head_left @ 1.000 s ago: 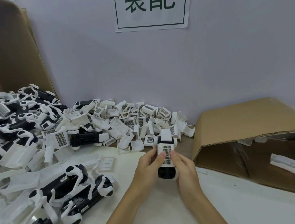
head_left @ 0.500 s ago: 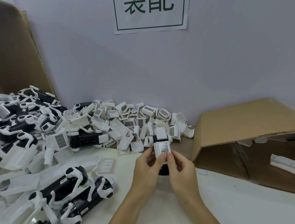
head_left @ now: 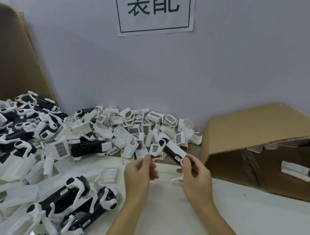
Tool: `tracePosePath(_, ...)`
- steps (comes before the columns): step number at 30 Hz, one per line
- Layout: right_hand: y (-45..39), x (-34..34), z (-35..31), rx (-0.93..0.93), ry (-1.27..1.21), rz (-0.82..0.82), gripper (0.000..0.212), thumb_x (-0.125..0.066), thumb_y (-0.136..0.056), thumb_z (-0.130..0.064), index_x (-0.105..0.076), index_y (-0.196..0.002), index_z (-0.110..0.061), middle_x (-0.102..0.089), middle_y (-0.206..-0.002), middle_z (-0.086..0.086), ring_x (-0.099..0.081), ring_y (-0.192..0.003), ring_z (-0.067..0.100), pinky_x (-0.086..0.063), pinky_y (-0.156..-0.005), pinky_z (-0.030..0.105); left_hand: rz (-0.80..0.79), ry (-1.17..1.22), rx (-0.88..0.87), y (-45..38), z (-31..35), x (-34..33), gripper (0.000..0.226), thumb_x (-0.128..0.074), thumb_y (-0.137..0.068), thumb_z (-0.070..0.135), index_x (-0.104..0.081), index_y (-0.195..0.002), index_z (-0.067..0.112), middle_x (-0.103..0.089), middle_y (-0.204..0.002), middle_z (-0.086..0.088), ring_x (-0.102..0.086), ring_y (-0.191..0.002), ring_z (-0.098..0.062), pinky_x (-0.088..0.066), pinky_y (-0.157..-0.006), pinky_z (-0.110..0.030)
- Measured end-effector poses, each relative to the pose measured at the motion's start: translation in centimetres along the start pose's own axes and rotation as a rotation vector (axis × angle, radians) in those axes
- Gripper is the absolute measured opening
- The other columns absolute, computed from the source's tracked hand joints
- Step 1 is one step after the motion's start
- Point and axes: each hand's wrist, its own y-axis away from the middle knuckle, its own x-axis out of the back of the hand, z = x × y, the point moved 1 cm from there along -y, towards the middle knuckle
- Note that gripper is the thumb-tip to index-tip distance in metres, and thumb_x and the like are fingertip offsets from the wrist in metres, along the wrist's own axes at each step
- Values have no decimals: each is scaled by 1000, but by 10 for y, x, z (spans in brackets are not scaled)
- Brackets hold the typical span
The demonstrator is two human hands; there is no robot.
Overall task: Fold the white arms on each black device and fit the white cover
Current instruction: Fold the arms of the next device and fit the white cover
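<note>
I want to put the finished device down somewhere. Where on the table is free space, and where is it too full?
The white table is bare in front of the cardboard box, right of the right hand holding the device. A smaller bare patch lies between the two forearms. The left side is crowded: black devices near the left hand, white covers along the wall.

A single head-worn wide-angle camera looks forward and down over a white desk [head_left: 235, 218], close above the person's forearms, facing a wall with a posted paper sign [head_left: 155, 12]; straight lines bow near the frame's edges.
</note>
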Motion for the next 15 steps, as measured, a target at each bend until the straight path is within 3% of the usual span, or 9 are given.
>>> tracePosePath(1, -2, 1, 1, -34, -29, -14, 18, -53, -100, -28, -66, -113, -26, -71, -98, -10, -70, -81, 9, -61, -68, 37, 83, -54, -31, -1, 0, 3, 36, -58, -99, 23, -63, -69, 4, -59, -55, -3, -56, -54, -16, -48, -59, -35)
tracePosePath(3, -4, 4, 1, -83, -61, -60, 20, -50, -102, -26, -67, -112, -24, -71, -97, -9, -71, -78, 14, -61, -62, 44, 140, -46, -74, -3, 2, 7, 21, -62, -96, 27, -62, -82, 12, -60, -72, 3, -55, -71, -17, -45, -72, -38)
tracePosePath(4, -4, 5, 1, -98, -68, -85, 20, -49, -103, -25, -68, -111, -25, -71, -95, -8, -71, -78, 16, -60, -61, 44, 101, 19, -56, -2, 3, 6, 12, -63, -94, 32, -62, -94, 20, -63, -88, 5, -58, -85, -16, -47, -80, -37)
tracePosePath(6, -4, 6, 1, -105, -72, -134, 20, -49, -103, -23, -69, -106, -28, -71, -93, -5, -71, -75, 17, -56, -57, 37, -52, 130, 29, -4, 3, 4, 29, -62, -86, 46, -58, -113, 36, -64, -110, 10, -61, -104, -10, -49, -90, -34)
tracePosePath(8, -3, 6, 0, -93, -71, -184, 21, -50, -103, -22, -70, -103, -27, -72, -91, -2, -69, -72, 17, -53, -56, 28, -168, 198, 102, -5, -1, 1, 36, -62, -87, 44, -58, -123, 40, -70, -107, 14, -66, -101, -9, -54, -86, -32)
tracePosePath(10, -2, 6, -1, -79, -68, -216, 21, -50, -103, -22, -70, -103, -25, -72, -90, -3, -68, -69, 18, -53, -58, 25, -173, 194, 106, -5, -3, 0, 27, -63, -94, 32, -60, -121, 38, -74, -96, 10, -69, -91, -13, -57, -73, -28)
tracePosePath(15, -1, 6, -4, -82, -105, -243, 19, -52, -102, -29, -69, -110, -25, -71, -99, 0, -68, -74, 23, -56, -65, 33, -138, 175, 43, -7, -3, 0, 27, -63, -96, 28, -61, -123, 29, -70, -95, -4, -62, -78, -19, -56, -68, -30)
